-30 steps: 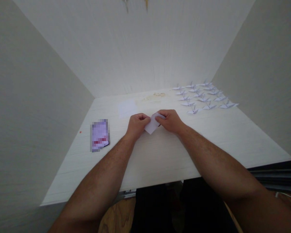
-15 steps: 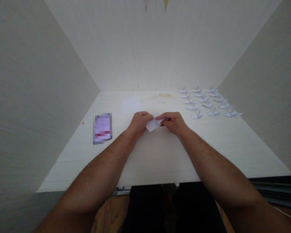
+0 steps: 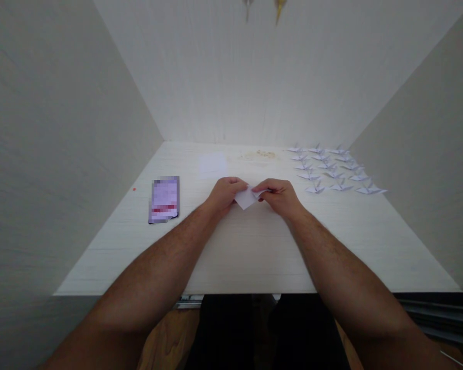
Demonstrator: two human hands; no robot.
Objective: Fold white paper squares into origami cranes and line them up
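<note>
While both forearms run from the near edge toward the middle of the table [image 3: 254, 257], the left hand [image 3: 224, 192] and right hand [image 3: 280, 195] meet over a small white paper [image 3: 246, 198]. Left hand: knuckles up, fingers curled together and pinched on the paper's left edge. Right hand: fingers curled together and pinched on the paper's right upper corner, thumb side turned toward the left hand. Paper: folded, one pointed corner toward the near side, held low over the tabletop between the two hands; whether it touches the surface cannot be told.

Surroundings: a phone [image 3: 164, 199], its face blurred, lies flat to the left of the hands, well apart from them. A loose sheet [image 3: 213, 165] lies flat just beyond the hands on the far side. A faint brownish stain [image 3: 259, 154] marks the table further back. Rows of folded cranes [image 3: 334, 169] stand at the far right, clear of the right hand. Plain walls close the table on the left, far and right sides. Nothing lies between the hands and the paper
</note>
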